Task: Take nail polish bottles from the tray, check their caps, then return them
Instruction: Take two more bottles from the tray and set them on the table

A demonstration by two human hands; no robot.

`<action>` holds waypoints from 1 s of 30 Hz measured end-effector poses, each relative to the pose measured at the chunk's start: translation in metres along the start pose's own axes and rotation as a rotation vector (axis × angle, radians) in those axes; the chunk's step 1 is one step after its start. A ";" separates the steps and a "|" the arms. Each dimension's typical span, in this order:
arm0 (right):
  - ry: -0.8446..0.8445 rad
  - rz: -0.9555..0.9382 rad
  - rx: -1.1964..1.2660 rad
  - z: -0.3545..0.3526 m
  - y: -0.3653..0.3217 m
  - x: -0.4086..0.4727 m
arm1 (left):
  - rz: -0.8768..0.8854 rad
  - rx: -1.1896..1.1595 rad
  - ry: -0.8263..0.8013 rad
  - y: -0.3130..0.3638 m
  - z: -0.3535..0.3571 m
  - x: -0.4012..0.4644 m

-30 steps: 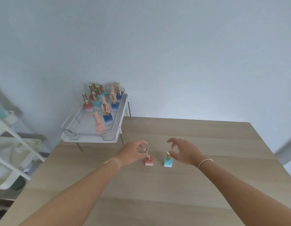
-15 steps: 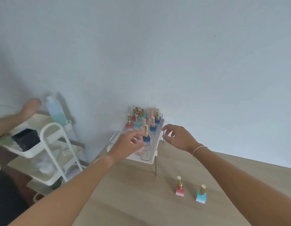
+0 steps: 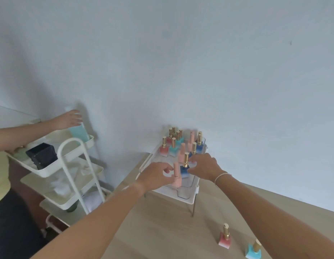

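A clear tray [image 3: 183,196] on a small white wire-legged stand holds several nail polish bottles in pink, red, teal and blue, most with gold caps. My left hand [image 3: 155,177] curls, fingers apart, right beside an all-pink bottle [image 3: 176,177] at the tray's near end. My right hand [image 3: 204,166] reaches in from the right, its fingertips at a blue bottle with a gold cap [image 3: 184,168]. Neither hand is clearly closed on a bottle. A red bottle [image 3: 223,240] and a teal bottle [image 3: 253,251] stand on the wooden table [image 3: 162,230] at lower right.
A white three-tier rolling cart [image 3: 72,146] stands left of the table with a black box [image 3: 41,155] on its top shelf. Another person's hand [image 3: 67,119] rests on a tall bottle of teal liquid [image 3: 78,132] there. A plain wall lies behind.
My view swung left from the two table bottles to the tray. Both hands moved away from those bottles and came in over the tray's near end. The other person's hand moved onto the tall bottle.
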State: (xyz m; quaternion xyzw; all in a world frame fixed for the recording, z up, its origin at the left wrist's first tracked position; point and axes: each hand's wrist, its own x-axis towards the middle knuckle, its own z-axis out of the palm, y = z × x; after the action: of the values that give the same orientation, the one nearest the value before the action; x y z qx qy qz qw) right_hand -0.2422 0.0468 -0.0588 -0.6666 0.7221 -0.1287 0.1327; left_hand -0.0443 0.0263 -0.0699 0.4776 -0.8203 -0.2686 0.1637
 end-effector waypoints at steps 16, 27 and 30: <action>-0.099 0.077 0.004 0.016 -0.007 0.016 | 0.013 -0.022 -0.083 -0.015 0.017 0.020; 0.179 0.036 0.632 -0.041 0.027 -0.037 | 0.169 -0.123 0.129 0.036 0.003 0.018; 0.217 0.093 0.639 -0.054 0.056 -0.064 | 0.258 -0.160 0.127 0.074 0.007 0.018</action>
State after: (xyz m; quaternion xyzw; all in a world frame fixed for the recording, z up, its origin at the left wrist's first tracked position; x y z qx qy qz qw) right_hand -0.3091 0.1151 -0.0277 -0.5402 0.6847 -0.4125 0.2630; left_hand -0.1083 0.0423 -0.0305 0.3697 -0.8388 -0.2790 0.2862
